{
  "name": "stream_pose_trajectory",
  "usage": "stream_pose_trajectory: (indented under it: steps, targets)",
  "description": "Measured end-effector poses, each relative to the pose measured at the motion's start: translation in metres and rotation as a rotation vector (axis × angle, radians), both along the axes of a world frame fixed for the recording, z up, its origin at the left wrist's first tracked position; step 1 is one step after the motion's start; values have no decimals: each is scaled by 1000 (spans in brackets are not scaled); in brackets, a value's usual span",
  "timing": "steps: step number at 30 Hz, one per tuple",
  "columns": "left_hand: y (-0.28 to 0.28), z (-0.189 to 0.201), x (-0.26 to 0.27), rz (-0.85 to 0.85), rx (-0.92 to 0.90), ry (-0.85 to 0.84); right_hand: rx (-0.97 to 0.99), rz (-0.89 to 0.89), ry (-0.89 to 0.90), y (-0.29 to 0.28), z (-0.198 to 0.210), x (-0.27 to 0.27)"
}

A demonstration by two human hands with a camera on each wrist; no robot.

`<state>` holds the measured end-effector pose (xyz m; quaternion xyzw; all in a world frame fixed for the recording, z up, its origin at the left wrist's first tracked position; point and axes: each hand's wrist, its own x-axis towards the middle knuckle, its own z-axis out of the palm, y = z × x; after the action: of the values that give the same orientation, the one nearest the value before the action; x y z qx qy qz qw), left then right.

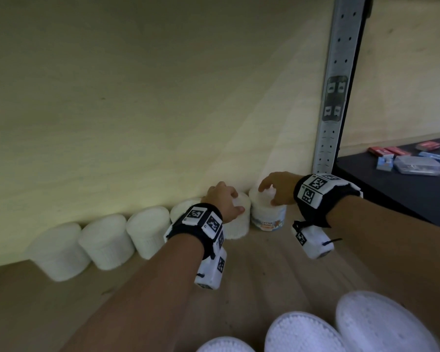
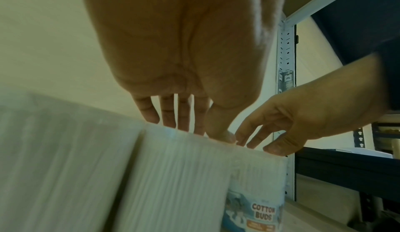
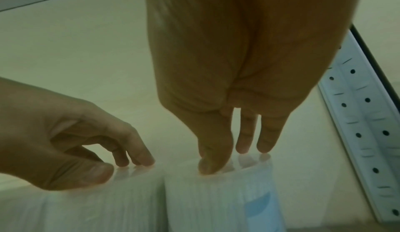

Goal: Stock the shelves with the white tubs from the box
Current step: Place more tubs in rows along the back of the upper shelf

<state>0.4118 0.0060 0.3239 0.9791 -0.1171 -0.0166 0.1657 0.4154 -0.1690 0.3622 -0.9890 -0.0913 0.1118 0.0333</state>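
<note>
Left hand (image 1: pixel 224 204) grips 1 tub (image 1: pixel 236 217) from above, fingers (image 2: pixel 149 110) curled over its lid; right hand (image 1: pixel 277 189) likewise pinches the labelled tub (image 1: pixel 268 214) beside it. Both stand on the shelf (image 1: pixel 264 262) under the fingers. Best release only once they're snug against the row.

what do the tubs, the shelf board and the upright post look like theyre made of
Tubs: likely clear glossy plastic; fingertips reflect in the lid and white cotton buds show through the wall.
Shelf board: pale matte wood, probably plywood, with faint grain.
Upright post: light painted metal, punched with rows of holes.
</note>
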Motion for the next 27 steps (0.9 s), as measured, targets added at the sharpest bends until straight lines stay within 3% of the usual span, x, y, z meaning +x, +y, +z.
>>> stream_pose_trajectory:
  steps: [5, 9, 27]
  targets:
    - [0, 0, 0, 7, -5, -8, 82, -23, -47, -1, -2, 4]
    - [-1, 0, -1, 10, -4, 0, -12, -76, -72, 2, -9, 7]
    - [-1, 7, -1, -39, 54, 36, -80, 7, -76, -1, -12, 10]
